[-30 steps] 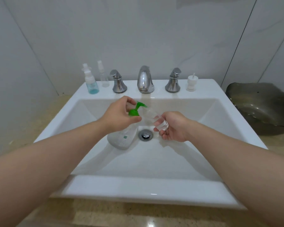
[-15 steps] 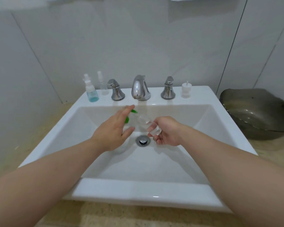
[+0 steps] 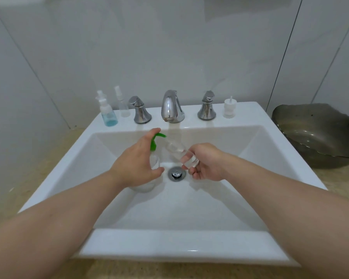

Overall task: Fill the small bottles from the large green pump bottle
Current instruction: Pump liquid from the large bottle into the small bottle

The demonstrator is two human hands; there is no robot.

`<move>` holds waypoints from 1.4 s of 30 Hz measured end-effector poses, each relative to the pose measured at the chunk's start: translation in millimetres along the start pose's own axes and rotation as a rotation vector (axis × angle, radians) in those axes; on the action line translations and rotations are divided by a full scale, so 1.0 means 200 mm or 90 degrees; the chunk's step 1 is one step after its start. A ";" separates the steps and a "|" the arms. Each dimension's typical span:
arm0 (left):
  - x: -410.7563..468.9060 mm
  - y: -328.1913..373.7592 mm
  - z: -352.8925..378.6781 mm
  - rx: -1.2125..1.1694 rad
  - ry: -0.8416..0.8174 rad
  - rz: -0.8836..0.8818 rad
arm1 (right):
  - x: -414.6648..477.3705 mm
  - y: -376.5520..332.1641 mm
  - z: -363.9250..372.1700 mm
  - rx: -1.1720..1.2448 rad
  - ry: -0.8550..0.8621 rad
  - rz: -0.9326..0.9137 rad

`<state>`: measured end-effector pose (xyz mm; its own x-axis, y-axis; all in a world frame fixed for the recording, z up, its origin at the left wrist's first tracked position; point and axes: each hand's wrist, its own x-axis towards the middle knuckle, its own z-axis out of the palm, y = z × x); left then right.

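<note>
Pump bottle (image 3: 155, 140) mostly hidden behind left hand (image 3: 137, 160).

The left forearm (image 3: 54, 224) and right forearm (image 3: 290, 202) were bare all the way to the frame's edge. The left hand (image 3: 136, 165) and right hand (image 3: 207, 164) were bare too, wrists and fingers alike.

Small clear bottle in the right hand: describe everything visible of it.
The small clear plastic bottle is see-through and round-bodied, no cap showing. It is tilted, mouth toward the green pump spout, base gripped by the fingers of the right hand. It hangs over the white sink basin, near the metal drain. Whether the mouth touches the spout, and its fill level, cannot be told.
</note>
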<state>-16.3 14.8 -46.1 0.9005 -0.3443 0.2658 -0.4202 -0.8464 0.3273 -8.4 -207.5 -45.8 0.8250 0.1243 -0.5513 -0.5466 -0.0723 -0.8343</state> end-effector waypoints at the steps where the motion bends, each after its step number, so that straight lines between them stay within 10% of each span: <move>1: 0.00 -0.01 -0.01 0.001 -0.010 0.000 | 0.00 0.01 0.00 -0.001 0.001 0.002; 42: 0.02 -0.02 0.02 0.029 0.009 0.003 | 0.00 -0.01 -0.04 0.019 -0.008 0.041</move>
<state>-10.9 15.9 -50.7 0.8963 -0.3433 0.2807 -0.4192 -0.8623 0.2841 -6.3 -214.6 -43.5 0.7865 0.1326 -0.6032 -0.6023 -0.0510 -0.7966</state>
